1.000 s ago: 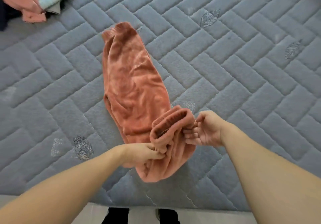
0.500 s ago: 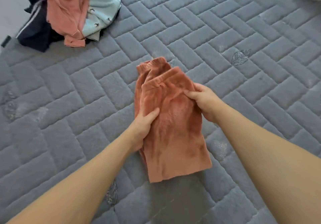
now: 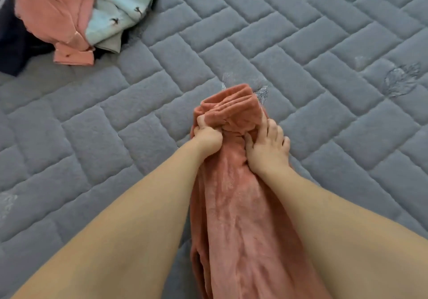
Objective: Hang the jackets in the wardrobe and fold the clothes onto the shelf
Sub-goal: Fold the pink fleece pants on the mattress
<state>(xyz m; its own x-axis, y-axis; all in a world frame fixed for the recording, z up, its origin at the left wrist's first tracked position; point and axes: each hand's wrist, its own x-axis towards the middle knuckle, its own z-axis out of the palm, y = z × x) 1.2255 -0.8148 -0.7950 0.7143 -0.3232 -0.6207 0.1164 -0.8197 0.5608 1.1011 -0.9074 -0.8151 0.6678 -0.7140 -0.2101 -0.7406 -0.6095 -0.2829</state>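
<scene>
A rust-orange fleece garment [image 3: 243, 217] is folded lengthwise into a long narrow strip and runs from the grey quilted mattress [image 3: 301, 43] down between my forearms. My left hand [image 3: 207, 136] grips the left side of its upper end, fingers curled into the cloth. My right hand [image 3: 268, 146] holds the right side of the same end, thumb pressed into the fabric and fingers spread along its edge. The ribbed cuffs are bunched just above both hands. No wardrobe or shelf is in view.
A pile of unfolded clothes lies at the top left: a pink garment [image 3: 58, 13], a pale blue printed one [image 3: 122, 6] and a dark navy one [image 3: 11, 43]. Grey quilted mattress surface stretches to the right and far side.
The garment, first laid out long, was folded in half onto itself. Both hands have since slid to its far end and gathered the cloth there; the camera has moved closer.
</scene>
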